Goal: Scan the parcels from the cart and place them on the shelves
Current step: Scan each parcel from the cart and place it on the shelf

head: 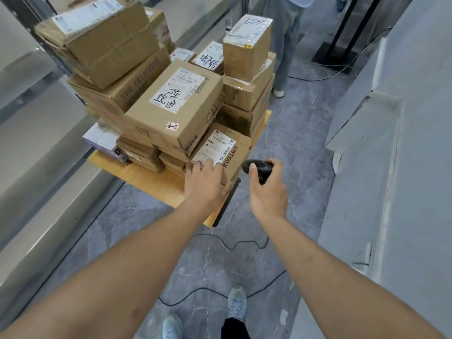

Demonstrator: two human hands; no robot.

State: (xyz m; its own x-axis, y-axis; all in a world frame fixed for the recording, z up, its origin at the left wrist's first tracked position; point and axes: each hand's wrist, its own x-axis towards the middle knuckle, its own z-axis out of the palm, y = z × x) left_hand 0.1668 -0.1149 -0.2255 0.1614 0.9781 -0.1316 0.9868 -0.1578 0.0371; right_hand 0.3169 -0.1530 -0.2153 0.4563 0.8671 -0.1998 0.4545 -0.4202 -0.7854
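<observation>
Hands work low at the cart's [146, 178] near corner: left hand [206, 183] lies flat-fingered on the small parcel [228, 155], right hand [265, 189] grips the scanner [256, 167]. Best to uncover the barcode label [215, 148], then aim squarely; stacked parcels [171, 111] wait behind.

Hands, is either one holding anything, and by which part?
The right hand grips a black scanner around its handle. The left hand rests on the near corner of a labelled box, thumb against its side; a true grip cannot be told.
</observation>
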